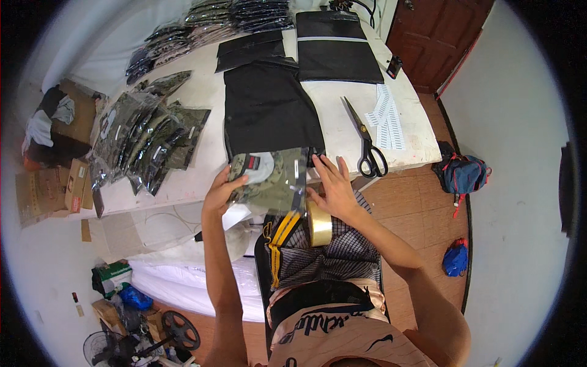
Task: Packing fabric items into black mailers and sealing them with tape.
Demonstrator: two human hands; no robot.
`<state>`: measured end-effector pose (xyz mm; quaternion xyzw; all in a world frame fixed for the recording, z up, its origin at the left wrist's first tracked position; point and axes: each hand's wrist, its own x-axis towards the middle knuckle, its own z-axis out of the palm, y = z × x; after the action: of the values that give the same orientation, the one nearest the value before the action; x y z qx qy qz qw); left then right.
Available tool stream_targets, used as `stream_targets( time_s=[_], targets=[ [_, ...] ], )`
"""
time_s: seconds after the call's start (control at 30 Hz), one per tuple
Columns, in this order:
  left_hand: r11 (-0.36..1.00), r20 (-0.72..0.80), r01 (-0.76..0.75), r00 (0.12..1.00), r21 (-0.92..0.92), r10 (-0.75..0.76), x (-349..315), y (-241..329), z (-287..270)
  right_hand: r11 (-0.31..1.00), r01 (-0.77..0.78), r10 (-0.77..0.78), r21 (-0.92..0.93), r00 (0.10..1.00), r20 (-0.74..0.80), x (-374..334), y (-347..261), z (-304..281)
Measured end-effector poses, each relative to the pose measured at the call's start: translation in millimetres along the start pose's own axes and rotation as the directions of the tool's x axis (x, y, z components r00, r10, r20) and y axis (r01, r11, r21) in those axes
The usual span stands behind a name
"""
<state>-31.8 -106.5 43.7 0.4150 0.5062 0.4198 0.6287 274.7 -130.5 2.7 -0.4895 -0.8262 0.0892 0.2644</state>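
Observation:
My left hand [225, 188] grips the left side of a camouflage garment folded in a see-through plastic bag [275, 186], its thumb lying on top. The bag is tilted at the table's near edge, over the lower end of a black folded garment [269, 110]. Beside the bag's right edge is my right hand [335, 191], its fingers spread. Whether its fingertips touch the bag or the black cloth is hard to make out. A roll of gold-coloured tape [320, 224] rests on my lap, just below the right hand.
Black-handled scissors [365, 144] and white label strips [389, 119] lie right on the white table [422, 131]. Bagged camouflage garments [150, 137] are piled left, more bagged garments [208, 24] at the back. Flat black packets [339, 60] lie far right. Cardboard boxes [70, 186] stand left.

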Motion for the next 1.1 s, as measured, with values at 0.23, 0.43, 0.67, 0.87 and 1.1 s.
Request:
stream_targets(
  time_s=[0.23, 0.43, 0.67, 0.87, 1.1],
  targets=[
    [0.971, -0.099, 0.155, 0.980, -0.182, -0.175, -91.6, -28.9, 1.7, 0.999, 0.043, -0.044, -0.005, 0.998, -0.049, 0.7, 2.0, 0.7],
    [0.960, -0.103, 0.118, 0.984, -0.254, -0.148, -139.2, -22.0, 2.6, 0.994, 0.058, -0.059, -0.093, 0.998, -0.003, 5.6, 0.3, -3.4],
    [0.872, -0.362, -0.084, 0.926, -0.483, -0.111, -169.3, -45.3, 26.0, 0.989, 0.066, -0.072, -0.132, 0.997, -0.039, 2.5, -7.3, -2.9],
    [0.836, -0.392, -0.085, 0.905, -0.543, -0.163, -157.9, -56.9, 30.8, 0.995, 0.087, -0.092, -0.040, 0.987, -0.130, 16.9, -5.7, -5.6],
    [0.824, -0.356, -0.019, 0.907, -0.566, -0.224, -150.4, -55.0, 33.5, 0.971, 0.221, -0.211, 0.094, 0.972, -0.106, 100.7, 43.7, 17.3]
  ],
)
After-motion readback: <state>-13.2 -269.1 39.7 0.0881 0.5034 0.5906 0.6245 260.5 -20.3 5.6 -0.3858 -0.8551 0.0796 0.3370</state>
